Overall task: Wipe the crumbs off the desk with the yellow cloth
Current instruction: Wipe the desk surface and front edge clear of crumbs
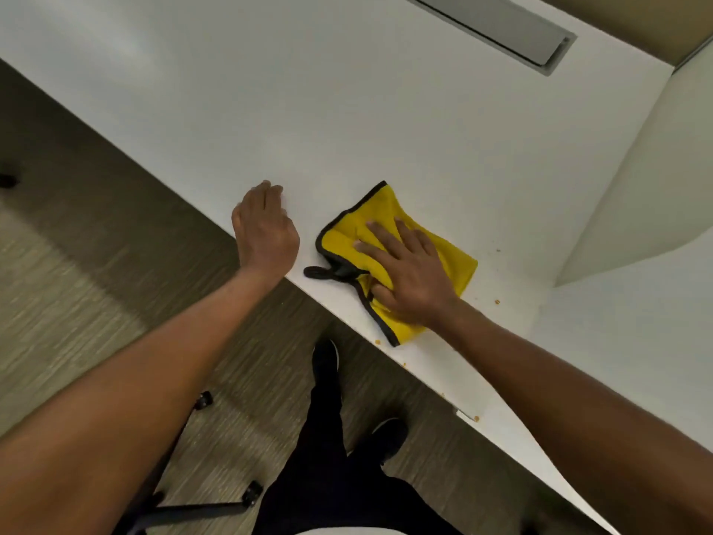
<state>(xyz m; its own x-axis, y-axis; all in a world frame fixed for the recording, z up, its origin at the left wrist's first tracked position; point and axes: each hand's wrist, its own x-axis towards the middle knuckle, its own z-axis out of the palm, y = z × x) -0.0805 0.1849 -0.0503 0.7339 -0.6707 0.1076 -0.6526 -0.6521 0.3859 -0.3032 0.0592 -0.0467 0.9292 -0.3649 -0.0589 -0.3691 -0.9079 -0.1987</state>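
A yellow cloth (455, 260) with a dark border lies folded on the white desk (347, 110), close to its front edge. My right hand (409, 268) presses flat on the cloth, fingers spread and thumb tucked into a fold. My left hand (266, 225) rests at the desk's front edge just left of the cloth, fingers together and curved, holding nothing. Small orange crumbs (497, 301) lie right of the cloth, and more crumbs (476, 418) sit along the front edge nearer to me.
A grey cable slot (501, 28) is set into the desk at the back. A white side panel (648, 187) stands at the right. Below the edge are wood-look floor, my dark trousers and shoes (328, 438), and a chair base with castors (200, 507).
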